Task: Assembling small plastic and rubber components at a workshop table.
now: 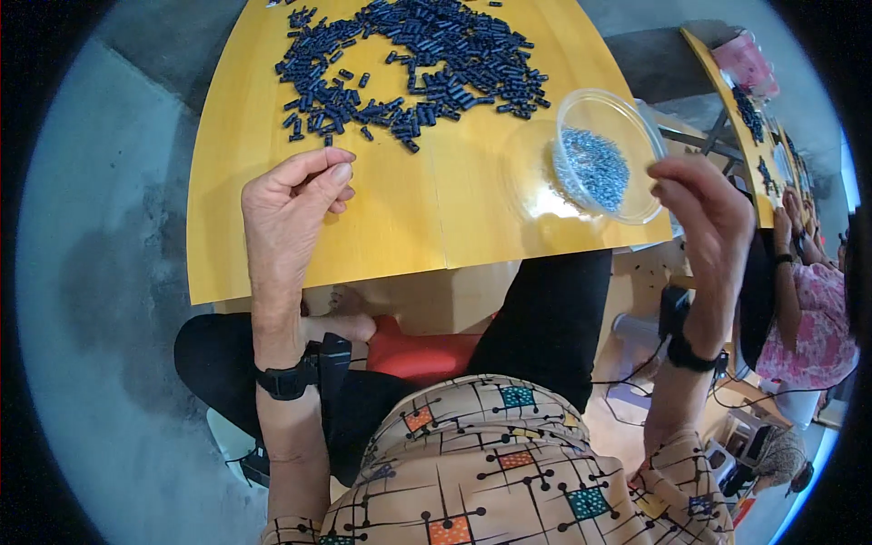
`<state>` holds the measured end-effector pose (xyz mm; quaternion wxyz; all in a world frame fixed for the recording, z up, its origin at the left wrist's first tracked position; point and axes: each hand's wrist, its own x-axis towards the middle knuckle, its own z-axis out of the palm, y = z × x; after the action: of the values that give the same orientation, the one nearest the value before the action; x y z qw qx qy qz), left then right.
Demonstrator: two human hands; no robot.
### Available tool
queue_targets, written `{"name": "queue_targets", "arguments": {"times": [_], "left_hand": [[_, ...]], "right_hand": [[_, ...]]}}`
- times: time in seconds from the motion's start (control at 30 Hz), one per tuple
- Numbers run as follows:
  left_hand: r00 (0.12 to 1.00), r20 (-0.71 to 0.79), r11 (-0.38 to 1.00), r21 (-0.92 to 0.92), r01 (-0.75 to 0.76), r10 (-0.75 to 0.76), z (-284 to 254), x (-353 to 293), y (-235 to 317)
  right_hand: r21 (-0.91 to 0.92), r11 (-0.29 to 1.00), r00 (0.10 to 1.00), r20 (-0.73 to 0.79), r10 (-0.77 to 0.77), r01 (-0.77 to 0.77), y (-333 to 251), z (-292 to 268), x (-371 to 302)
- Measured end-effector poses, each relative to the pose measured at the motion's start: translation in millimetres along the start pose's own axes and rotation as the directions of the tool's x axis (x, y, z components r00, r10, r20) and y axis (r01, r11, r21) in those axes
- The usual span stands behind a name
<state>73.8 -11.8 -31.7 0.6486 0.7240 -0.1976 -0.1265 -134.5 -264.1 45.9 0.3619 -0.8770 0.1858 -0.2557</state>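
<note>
The person sits at a yellow wooden table point(272, 227), both forearms rising from the lower edge. The left hand point(292, 211) hovers over the table's near part, thumb and forefinger pinched together; whether they hold a small piece cannot be told. At three o'clock from it, the right hand point(708, 213) is loosely curled, fingertips closed at the rim of a clear plastic bowl point(607, 154) holding tiny grey parts. Farther off, at twelve o'clock, a heap of small dark blue tubes point(427, 54) spreads across the tabletop.
</note>
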Motion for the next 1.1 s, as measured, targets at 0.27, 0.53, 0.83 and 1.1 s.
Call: {"name": "queue_targets", "arguments": {"times": [0.27, 0.53, 0.83, 1.1], "left_hand": [[0.974, 0.196, 0.943, -0.287, 0.169, -0.115, 6, -14, 8], [0.944, 0.291, 0.828, -0.483, 0.285, -0.155, 6, -16, 11], [0.923, 0.325, 0.692, -0.62, 0.371, -0.204, 8, -15, 3], [0.91, 0.367, 0.662, -0.636, 0.396, -0.191, 5, -19, -2]], "right_hand": [[-0.405, 0.856, 0.901, 0.409, -0.144, 0.321, 26, 41, 46], [-0.403, 0.889, 0.926, 0.374, -0.056, 0.217, 26, 42, 48], [-0.221, 0.964, 0.964, 0.188, 0.189, -0.146, 29, 31, 40], [0.092, 0.979, 0.968, 0.194, 0.162, -0.182, 35, 27, 41]]}}
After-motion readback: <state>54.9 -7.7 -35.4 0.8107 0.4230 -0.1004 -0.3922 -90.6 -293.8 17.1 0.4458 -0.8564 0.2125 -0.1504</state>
